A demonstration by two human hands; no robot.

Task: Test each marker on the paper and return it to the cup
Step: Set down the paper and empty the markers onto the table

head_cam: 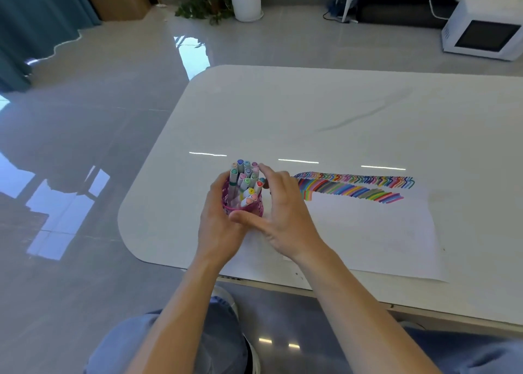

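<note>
A pink mesh cup (256,208) stands near the table's front left corner, packed with several markers (245,175) whose coloured caps point up. My left hand (219,220) grips the cup from its left side. My right hand (285,209) is at the cup's right side, fingers spread and nearly straight: the thumb lies across the cup's front and the fingertips reach the marker caps. It holds no marker. The white paper (368,232) lies to the right of the cup, with rows of coloured test strokes (353,185) along its far edge.
The white table (283,113) has a rounded left corner and a front edge close to my knees. Glossy grey floor lies to the left. A microwave (484,31), a plant (206,0) and a white stand are far behind the table.
</note>
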